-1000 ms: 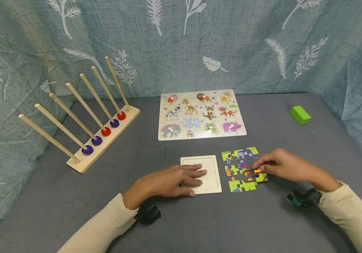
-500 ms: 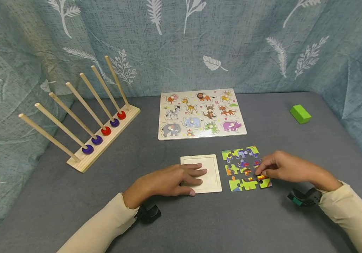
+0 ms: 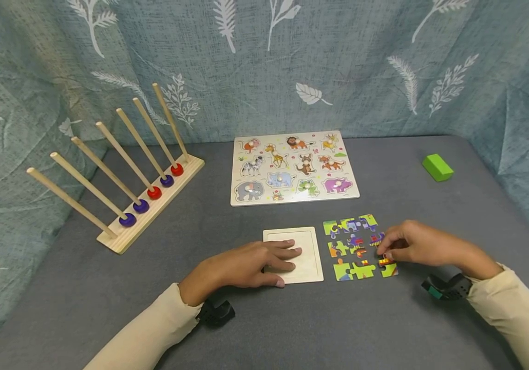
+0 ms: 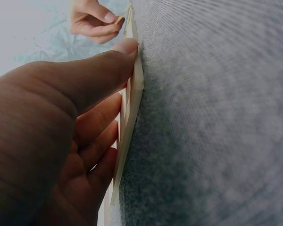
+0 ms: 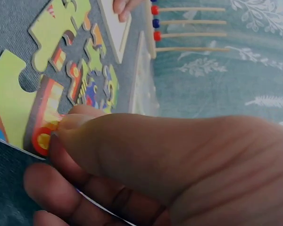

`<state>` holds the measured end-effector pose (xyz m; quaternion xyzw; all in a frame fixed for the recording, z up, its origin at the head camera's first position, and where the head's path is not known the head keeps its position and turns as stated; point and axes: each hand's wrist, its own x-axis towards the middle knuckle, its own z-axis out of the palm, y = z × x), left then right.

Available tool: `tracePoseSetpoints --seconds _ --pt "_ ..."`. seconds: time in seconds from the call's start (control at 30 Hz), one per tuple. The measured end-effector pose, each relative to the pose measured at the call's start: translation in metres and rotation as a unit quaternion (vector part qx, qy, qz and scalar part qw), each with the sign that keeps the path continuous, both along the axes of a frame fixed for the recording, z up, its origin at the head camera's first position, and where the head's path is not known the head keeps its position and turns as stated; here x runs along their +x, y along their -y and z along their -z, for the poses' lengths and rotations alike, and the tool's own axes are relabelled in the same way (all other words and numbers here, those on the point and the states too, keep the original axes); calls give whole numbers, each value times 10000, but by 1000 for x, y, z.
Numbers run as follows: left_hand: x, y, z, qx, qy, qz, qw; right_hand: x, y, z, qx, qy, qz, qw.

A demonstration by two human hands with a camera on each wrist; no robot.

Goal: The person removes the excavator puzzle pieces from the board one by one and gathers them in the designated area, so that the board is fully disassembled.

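My left hand rests with spread fingers on a square pale wooden puzzle tray, its thumb at the near edge. In the left wrist view the thumb and fingertips touch the tray. To the right lie several loose jigsaw pieces in rough rows, mostly green with coloured vehicle parts. My right hand pinches the edge of the near-right corner puzzle piece between thumb and index finger. The right wrist view shows this puzzle piece flat on the cloth, green with a red and yellow wheel.
An animal peg puzzle board lies behind the tray. At the left stands a wooden rack with upright pegs and red and blue beads. A green block sits at the back right. A patterned curtain hangs behind the grey table.
My right hand has drawn the corner puzzle piece slightly right and toward me, away from its neighbours. The left hand has stayed still on the tray.
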<state>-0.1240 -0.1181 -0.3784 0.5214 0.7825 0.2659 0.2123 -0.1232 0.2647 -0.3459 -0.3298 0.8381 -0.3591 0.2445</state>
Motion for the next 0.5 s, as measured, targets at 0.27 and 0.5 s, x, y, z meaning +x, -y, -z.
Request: tracePoseSetpoints --seconds 0.27,0.5 --pt "2 0 -1 -109 -35 -90 9999 -8 -1 -11 483 -465 149 9976" --pt "4 -4 3 -156 185 -74 9997 -19 -5 -20 890 -558 438 9935"
